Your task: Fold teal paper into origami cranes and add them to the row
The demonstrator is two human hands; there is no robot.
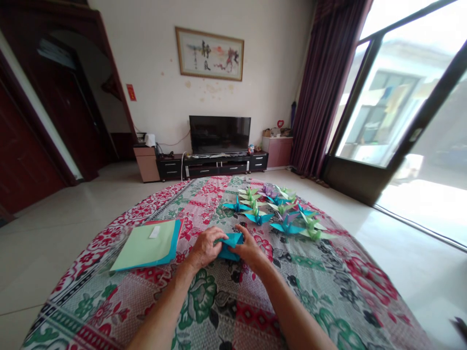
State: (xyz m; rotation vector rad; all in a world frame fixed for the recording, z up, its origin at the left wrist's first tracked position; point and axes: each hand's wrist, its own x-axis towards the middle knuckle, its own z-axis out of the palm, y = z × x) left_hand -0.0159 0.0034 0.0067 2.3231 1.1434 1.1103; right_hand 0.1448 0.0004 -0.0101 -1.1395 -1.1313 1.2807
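Observation:
Between my two hands, near the middle of the table, is a partly folded sheet of blue paper. My left hand is closed on its left edge, fingers bent over the paper. From the other side my right hand grips the right edge, thumb and fingers on a raised flap. To the left lies a stack of coloured paper, pale green on top with blue and red edges beneath, and a small white slip rests on it. Beyond my right hand stand several folded paper cranes in blue, green and purple.
A flowered cloth covers the round table. Past its far edge, a television sits on a low black cabinet. A dark curtain and a glass door are on the right, a doorway on the left.

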